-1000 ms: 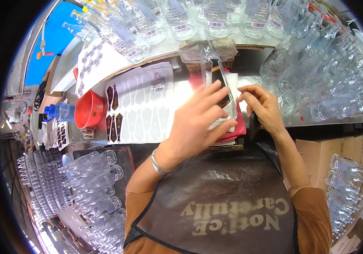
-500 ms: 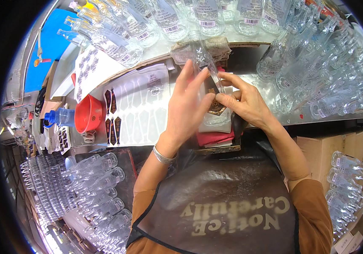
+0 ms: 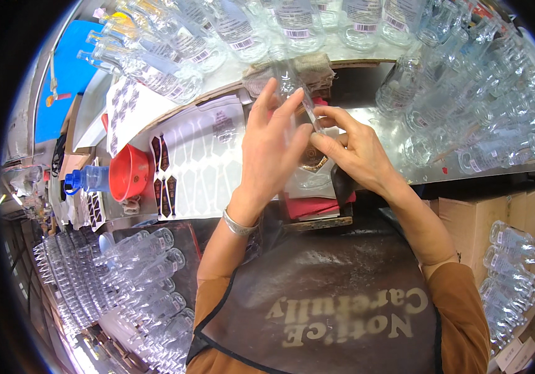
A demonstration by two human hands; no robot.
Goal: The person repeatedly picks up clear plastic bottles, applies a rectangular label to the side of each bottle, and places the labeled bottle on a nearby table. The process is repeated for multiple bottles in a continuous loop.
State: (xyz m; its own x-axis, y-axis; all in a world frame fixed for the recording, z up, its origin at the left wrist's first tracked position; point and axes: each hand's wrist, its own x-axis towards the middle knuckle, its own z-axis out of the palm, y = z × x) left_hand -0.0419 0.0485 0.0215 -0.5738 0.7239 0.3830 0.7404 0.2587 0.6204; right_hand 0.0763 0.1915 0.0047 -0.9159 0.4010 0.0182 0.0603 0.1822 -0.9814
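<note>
A clear glass bottle (image 3: 310, 183) lies on its side at the bench's front edge, neck pointing away from me, its upper part on a folded cloth (image 3: 315, 67). A dark label with gold print (image 3: 313, 158) sits on the bottle's face, partly covered by my fingers. My right hand (image 3: 358, 149) grips the bottle's right side, thumb on the label, index finger bent above it. Slightly blurred, my left hand (image 3: 272, 140) is over the bottle's left side with fingers stretched and apart. Whether its palm touches the glass is hidden.
Label sheets (image 3: 208, 165) lie to the left, beside a red bowl (image 3: 130, 173) and a blue-capped container (image 3: 90, 179). Many bottles (image 3: 295, 25) stand along the back, with more (image 3: 467, 124) at right. Bottles (image 3: 149, 274) are also stacked lower left. Cardboard boxes (image 3: 464, 218) stand lower right.
My right thumb and fingers cover more of the label than before. The left hand stays spread over the bottle. The whole bench view has shifted slightly to the left.
</note>
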